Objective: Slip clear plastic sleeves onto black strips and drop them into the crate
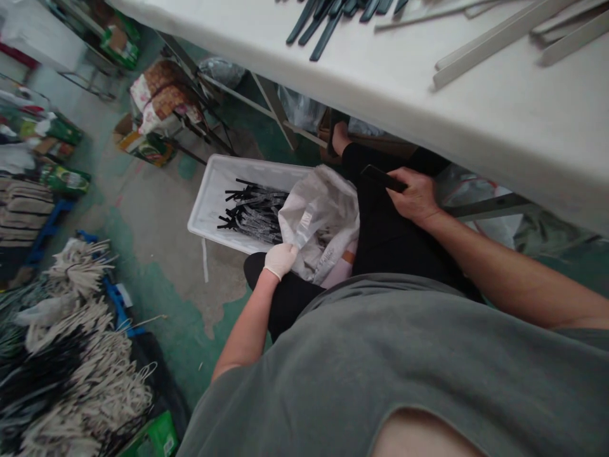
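Note:
My left hand (280, 260), in a pale glove, is closed on the near left rim of a white woven sack (345, 219). The sack stands open between my knees, and a clear plastic piece with a printed label (306, 220) shows at its mouth. My bare right hand (415, 195) rests over my dark-trousered thigh, closed around a dark, flat, oblong object (384, 179) whose kind I cannot make out. Just beyond the sack, a white plastic bin (202, 203) holds bundled black strips (257, 212); the sack covers its right end.
A white-covered table (361, 82) runs across the top, bearing dark strips (326, 32) and beige strips (490, 44). A cloth-covered stool (166, 92) stands at upper left. Heaps of beige and black cords (90, 355) lie at lower left near blue pallets. Plastic bags (302, 111) sit beneath the table.

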Tool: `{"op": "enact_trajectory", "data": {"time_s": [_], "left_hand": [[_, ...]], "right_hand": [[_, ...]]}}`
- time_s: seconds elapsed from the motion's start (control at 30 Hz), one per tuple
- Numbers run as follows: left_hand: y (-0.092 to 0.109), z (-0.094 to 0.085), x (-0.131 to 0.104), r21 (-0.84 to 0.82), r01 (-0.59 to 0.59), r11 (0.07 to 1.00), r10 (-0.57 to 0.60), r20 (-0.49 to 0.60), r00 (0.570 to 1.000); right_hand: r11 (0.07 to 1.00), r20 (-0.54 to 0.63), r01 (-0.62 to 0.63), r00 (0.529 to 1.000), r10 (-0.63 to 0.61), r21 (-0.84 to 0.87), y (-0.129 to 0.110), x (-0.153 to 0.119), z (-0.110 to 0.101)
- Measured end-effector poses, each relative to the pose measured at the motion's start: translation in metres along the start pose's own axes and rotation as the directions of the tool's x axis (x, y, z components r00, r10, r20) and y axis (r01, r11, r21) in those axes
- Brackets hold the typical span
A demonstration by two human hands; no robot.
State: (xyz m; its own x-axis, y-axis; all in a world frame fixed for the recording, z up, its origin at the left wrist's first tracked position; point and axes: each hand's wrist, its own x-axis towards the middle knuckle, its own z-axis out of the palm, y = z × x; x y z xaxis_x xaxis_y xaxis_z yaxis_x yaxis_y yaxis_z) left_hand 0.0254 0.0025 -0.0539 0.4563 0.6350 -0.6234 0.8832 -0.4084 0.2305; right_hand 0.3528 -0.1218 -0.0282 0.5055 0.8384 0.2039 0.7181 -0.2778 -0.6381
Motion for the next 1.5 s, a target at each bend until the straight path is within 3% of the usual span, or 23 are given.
{"op": "enact_trajectory", "data": {"time_s": [0.1,0.13,0.2,0.27,0.33,0.37,0.4,0.43,0.5,0.53,0.57,0.6,0.7,0.77,0.83,0.93,1.0,1.13,1.3,1.4,1.5], "left_hand": [[-0.007,-0.008,-0.035,0.078,0.038,0.996,-0.034,-0.045,0.998],[-0.008,-0.009,-0.044,0.025,0.047,0.999,-0.045,-0.084,0.995],[-0.006,-0.008,-0.059,-0.242,0.014,0.970,-0.059,-0.180,0.982],[-0.001,-0.006,-0.071,-0.600,-0.087,0.795,-0.096,-0.267,0.959],[0.009,-0.003,-0.082,-0.833,-0.185,0.521,-0.136,-0.295,0.946],[0.015,-0.002,-0.087,-0.890,-0.216,0.402,-0.141,-0.293,0.946],[0.022,0.000,-0.092,-0.921,-0.236,0.309,-0.136,-0.288,0.948],[0.029,0.001,-0.097,-0.939,-0.247,0.239,-0.122,-0.281,0.952],[0.041,0.003,-0.106,-0.956,-0.253,0.151,-0.092,-0.269,0.959],[0.046,0.005,-0.110,-0.957,-0.260,0.128,-0.079,-0.271,0.959],[0.050,0.006,-0.113,-0.955,-0.271,0.118,-0.072,-0.281,0.957],[0.053,0.007,-0.115,-0.951,-0.286,0.117,-0.068,-0.295,0.953],[0.056,0.013,-0.120,-0.941,-0.311,0.132,-0.056,-0.320,0.946],[0.056,0.018,-0.120,-0.946,-0.290,0.147,-0.040,-0.298,0.954],[0.054,0.023,-0.118,-0.953,-0.257,0.162,-0.003,-0.261,0.965],[0.053,0.025,-0.110,-0.964,-0.205,0.167,0.073,-0.195,0.978],[0.054,0.021,-0.104,-0.964,-0.204,0.172,0.088,-0.192,0.978],[0.063,0.002,-0.093,-0.960,-0.188,0.206,0.080,-0.175,0.981],[0.070,0.000,-0.088,-0.957,-0.046,0.287,0.189,0.010,0.982],[0.068,0.008,-0.083,-0.978,0.033,0.206,0.220,0.079,0.972],[0.067,0.013,-0.075,-0.996,0.084,0.033,0.111,0.087,0.990]], "right_hand": [[1.000,-0.001,-0.006,1.000,0.005,-0.008,0.000,0.000,0.002],[1.000,0.007,-0.008,1.000,0.008,-0.010,-0.001,0.001,0.003],[0.999,0.029,-0.034,0.999,0.035,-0.014,-0.007,0.001,0.004],[0.993,0.096,-0.117,0.989,0.114,0.032,-0.020,-0.001,0.003],[0.946,0.309,-0.273,0.928,0.210,0.177,-0.042,-0.010,0.002],[0.886,0.477,-0.382,0.850,0.224,0.263,-0.055,-0.016,0.003],[0.799,0.658,-0.502,0.730,0.187,0.330,-0.069,-0.025,0.004],[0.696,0.810,-0.627,0.576,0.110,0.351,-0.082,-0.034,0.006],[0.490,0.951,-0.823,0.306,-0.044,0.287,-0.105,-0.053,0.014],[0.404,0.971,-0.884,0.220,-0.089,0.237,-0.113,-0.062,0.019],[0.325,0.979,-0.924,0.180,-0.098,0.203,-0.119,-0.068,0.025],[0.257,0.981,-0.948,0.173,-0.083,0.189,-0.123,-0.072,0.030],[0.129,0.961,-0.954,0.274,0.022,0.269,-0.128,-0.070,0.038],[0.137,0.927,-0.924,0.369,0.072,0.357,-0.130,-0.061,0.038],[0.250,0.869,-0.861,0.481,0.114,0.444,-0.133,-0.050,0.035],[0.523,0.728,-0.673,0.672,0.137,0.523,-0.139,-0.036,0.029],[0.661,0.672,-0.545,0.736,0.082,0.516,-0.141,-0.030,0.026],[0.783,0.668,-0.424,0.744,0.015,0.454,-0.143,-0.026,0.024],[0.815,0.650,-0.383,0.760,0.010,0.435,-0.141,-0.023,0.028],[0.810,0.634,-0.392,0.772,0.032,0.437,-0.134,-0.020,0.035],[0.799,0.614,-0.418,0.785,0.079,0.431,-0.124,-0.019,0.039]]}}
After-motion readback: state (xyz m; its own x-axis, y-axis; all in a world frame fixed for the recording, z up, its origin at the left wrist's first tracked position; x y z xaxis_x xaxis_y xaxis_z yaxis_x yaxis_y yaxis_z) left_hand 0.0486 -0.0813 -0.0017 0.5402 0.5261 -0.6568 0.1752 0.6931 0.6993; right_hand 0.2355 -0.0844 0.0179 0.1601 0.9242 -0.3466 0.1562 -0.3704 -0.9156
